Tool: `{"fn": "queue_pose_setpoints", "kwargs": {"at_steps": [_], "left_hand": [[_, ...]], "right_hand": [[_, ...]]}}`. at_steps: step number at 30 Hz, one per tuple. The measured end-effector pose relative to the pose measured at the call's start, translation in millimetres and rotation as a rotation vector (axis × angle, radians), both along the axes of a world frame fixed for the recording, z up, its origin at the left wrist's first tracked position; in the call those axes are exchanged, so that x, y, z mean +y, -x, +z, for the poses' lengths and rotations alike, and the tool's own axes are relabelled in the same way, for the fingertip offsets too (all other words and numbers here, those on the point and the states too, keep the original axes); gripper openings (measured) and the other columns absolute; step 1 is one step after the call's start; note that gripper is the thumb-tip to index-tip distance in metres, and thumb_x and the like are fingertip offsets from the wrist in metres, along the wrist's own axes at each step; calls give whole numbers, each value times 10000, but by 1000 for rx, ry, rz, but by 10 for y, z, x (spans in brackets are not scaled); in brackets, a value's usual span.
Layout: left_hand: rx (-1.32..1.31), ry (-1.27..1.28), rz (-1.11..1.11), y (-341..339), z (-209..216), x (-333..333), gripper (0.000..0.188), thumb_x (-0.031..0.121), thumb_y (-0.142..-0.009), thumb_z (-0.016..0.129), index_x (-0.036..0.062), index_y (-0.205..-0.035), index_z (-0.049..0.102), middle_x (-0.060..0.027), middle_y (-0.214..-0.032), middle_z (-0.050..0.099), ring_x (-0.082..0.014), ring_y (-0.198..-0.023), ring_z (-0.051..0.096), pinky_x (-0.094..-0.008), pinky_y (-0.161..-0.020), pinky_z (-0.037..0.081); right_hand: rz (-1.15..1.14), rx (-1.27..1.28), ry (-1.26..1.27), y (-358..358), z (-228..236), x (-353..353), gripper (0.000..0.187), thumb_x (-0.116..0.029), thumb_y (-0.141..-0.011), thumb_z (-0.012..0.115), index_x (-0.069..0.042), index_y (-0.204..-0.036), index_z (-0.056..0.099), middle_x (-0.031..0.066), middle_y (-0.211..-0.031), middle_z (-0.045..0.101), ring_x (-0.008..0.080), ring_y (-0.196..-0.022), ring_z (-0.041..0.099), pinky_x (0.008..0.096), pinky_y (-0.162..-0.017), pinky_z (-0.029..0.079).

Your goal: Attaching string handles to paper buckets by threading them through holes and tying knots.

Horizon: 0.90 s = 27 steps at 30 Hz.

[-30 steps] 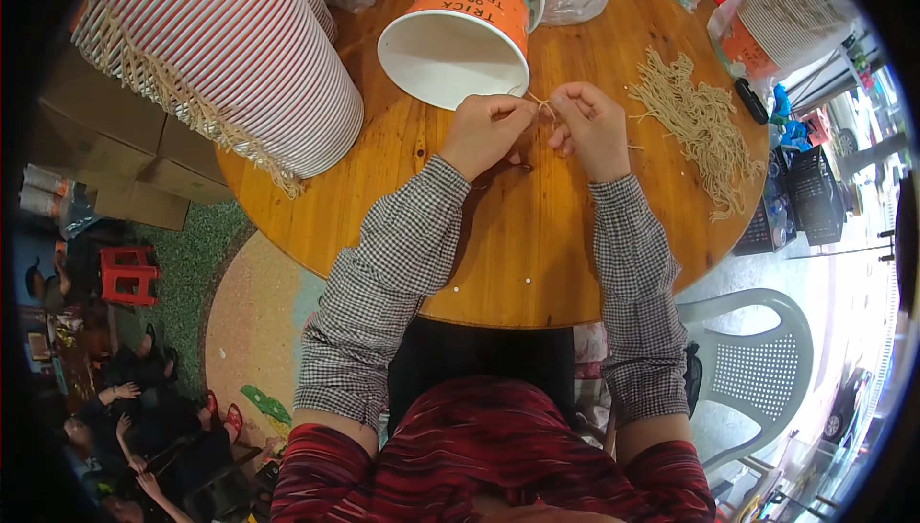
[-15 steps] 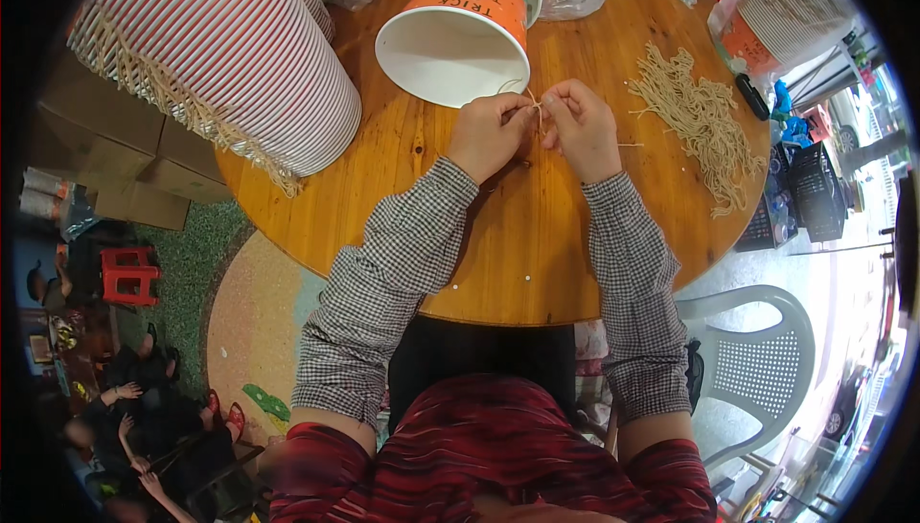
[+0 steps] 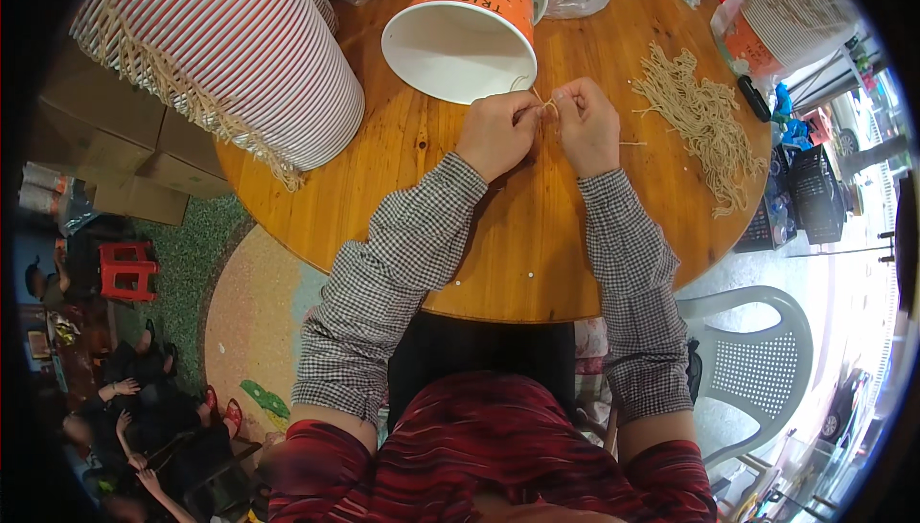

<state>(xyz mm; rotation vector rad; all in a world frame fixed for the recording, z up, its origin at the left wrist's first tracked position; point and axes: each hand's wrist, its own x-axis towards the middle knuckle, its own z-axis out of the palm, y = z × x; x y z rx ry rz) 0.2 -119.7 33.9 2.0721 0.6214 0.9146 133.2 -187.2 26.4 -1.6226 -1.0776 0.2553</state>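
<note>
Between my two hands runs a thin beige cord, pinched at its middle. My left hand is closed on it, thumb against forefinger. My right hand grips the cord a little to the right, fingers also closed. Both are just in front of an orange and white paper bucket, which lies on its side with its mouth toward me. A loose cord end shows at the bucket's rim. Whether a knot sits between my fingertips is too small to tell.
A tall stack of nested buckets with cords along their rims leans at the left. A heap of cut cords lies right on the round wooden table. Bagged buckets stand far right; a grey plastic chair is near right.
My hands have shifted slightly, with the right thumb and fingers closing further round the cord. The view has moved a little, so the bucket appears slightly farther right.
</note>
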Motion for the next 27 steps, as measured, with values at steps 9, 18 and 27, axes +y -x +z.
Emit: {"fn": "queue_pose_setpoints", "kwargs": {"at_steps": [9, 18, 27], "left_hand": [[-113, -92, 35, -16, -62, 13, 122, 90, -812, 585, 0, -872, 640, -151, -743, 632, -253, -633, 609, -311, -596, 477], [-124, -265, 147, 61, -52, 108, 114, 84, -803, 580, 7, -865, 636, -166, -759, 630, -327, -675, 608, -369, -610, 488], [-99, 331, 57, 45, 71, -35, 250, 217, -872, 565, -6, -783, 632, -84, -633, 573, -198, -549, 561, -306, -530, 450]], "right_hand": [[149, 301, 41, -5, 116, -45, 155, -145, -903, 555, 4, -861, 542, 61, -687, 612, 108, -534, 561, 243, -479, 439], [296, 676, 268, 85, 239, -203, 188, -222, -915, 550, -35, -900, 561, 24, -664, 595, 87, -468, 544, 198, -413, 399], [200, 571, 120, 186, 264, -188, 114, -144, -897, 563, -33, -873, 548, 14, -635, 580, 73, -465, 526, 185, -401, 383]]}}
